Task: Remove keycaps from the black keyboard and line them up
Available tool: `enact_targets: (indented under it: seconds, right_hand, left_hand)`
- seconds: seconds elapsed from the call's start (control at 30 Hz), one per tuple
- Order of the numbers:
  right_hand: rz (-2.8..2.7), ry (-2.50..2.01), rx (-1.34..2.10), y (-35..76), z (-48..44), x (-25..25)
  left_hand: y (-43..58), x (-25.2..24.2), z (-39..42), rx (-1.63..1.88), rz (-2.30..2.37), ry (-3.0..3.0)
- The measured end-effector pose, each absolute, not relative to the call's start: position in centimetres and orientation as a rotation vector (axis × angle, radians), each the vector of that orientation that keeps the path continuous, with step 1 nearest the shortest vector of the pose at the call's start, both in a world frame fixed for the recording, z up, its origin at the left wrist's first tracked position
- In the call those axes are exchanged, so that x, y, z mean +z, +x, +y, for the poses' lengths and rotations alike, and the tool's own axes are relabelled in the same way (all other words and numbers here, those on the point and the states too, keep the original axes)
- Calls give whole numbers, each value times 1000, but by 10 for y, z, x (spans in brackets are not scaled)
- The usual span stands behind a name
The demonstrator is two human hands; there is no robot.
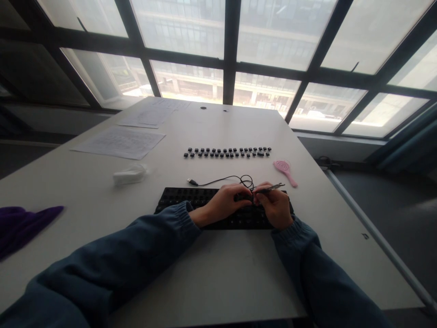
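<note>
A black keyboard (186, 197) lies on the white table with both my hands over its right half. My left hand (227, 202) is closed, fingertips and thumb together close to my right fingers; what they pinch, if anything, is too small and dark to name. Closed around a slim metallic tool (275, 187), my right hand (277, 207) rests above the keys; the tool's narrow forked end sticks out to the right, and its other end is hidden by the fingers. Beyond the keyboard, several black keycaps (221, 155) stand in two rows.
A black cable with a USB plug (192, 182) lies behind the keyboard. A pink hairbrush (285, 172) is at the right. Leftward are a crumpled clear plastic piece (130, 175), printed papers (119, 142) and purple cloth (25, 228). The table (218, 273) ends before large windows.
</note>
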State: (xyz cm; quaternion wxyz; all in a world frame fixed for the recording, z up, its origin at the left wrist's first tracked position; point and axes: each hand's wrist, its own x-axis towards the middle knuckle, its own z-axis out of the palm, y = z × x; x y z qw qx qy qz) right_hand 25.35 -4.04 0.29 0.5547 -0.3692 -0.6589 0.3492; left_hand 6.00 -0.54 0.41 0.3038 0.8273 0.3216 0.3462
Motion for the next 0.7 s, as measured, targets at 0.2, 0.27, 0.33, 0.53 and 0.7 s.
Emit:
enact_targets:
  seconds: [0.2,0.27,0.33,0.53,0.7]
  right_hand:
    - [-1663,-932,662,252,-42,0]
    - [-1654,-955,642,251,-42,0]
    - [-1623,-979,639,251,-41,-1]
    - [-1464,-1109,704,245,-41,-7]
    - [-1362,-1199,758,242,-41,-4]
  left_hand:
    - [60,2,-4,897,903,2165]
    - [61,3,-5,898,891,2176]
    - [62,4,-6,886,867,2195]
    - [62,7,-9,863,835,2171]
    - [60,9,-13,849,813,2171]
